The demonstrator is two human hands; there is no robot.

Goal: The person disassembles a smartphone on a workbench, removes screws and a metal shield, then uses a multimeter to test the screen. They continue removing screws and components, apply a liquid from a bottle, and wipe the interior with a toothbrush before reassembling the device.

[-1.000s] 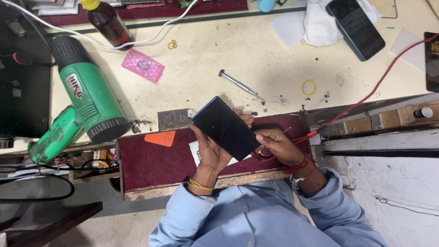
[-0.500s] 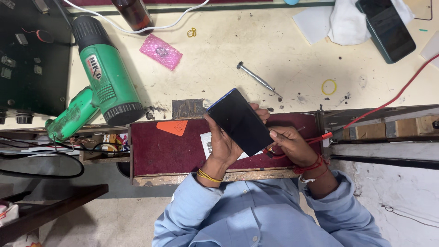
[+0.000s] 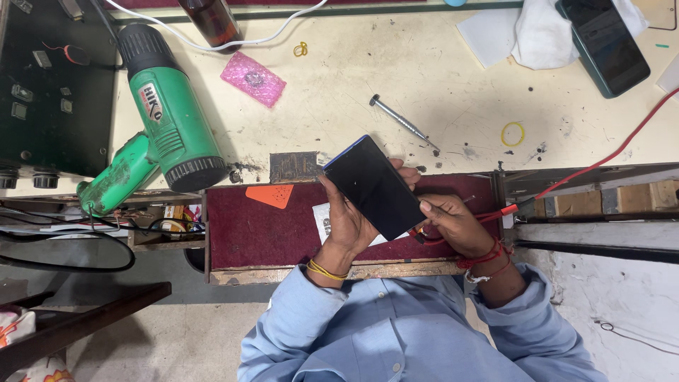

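Left hand (image 3: 346, 223) grips a dark phone (image 3: 373, 187) at frame centre, tilted, over the maroon mat (image 3: 262, 230). Right hand (image 3: 453, 225) closed on the red cable (image 3: 566, 180) end, touching the phone's lower right edge. Green heat gun (image 3: 166, 124) lies upper left.

The left hand (image 3: 346, 223) grips a dark phone (image 3: 373, 187), tilted, over a maroon mat (image 3: 262, 230). The right hand (image 3: 453, 225) touches the phone's lower end, pinching a red cable (image 3: 601, 159). On the bench (image 3: 424, 78) lie a green heat gun (image 3: 166, 124), a screwdriver (image 3: 402, 124) and a pink packet (image 3: 253, 78).
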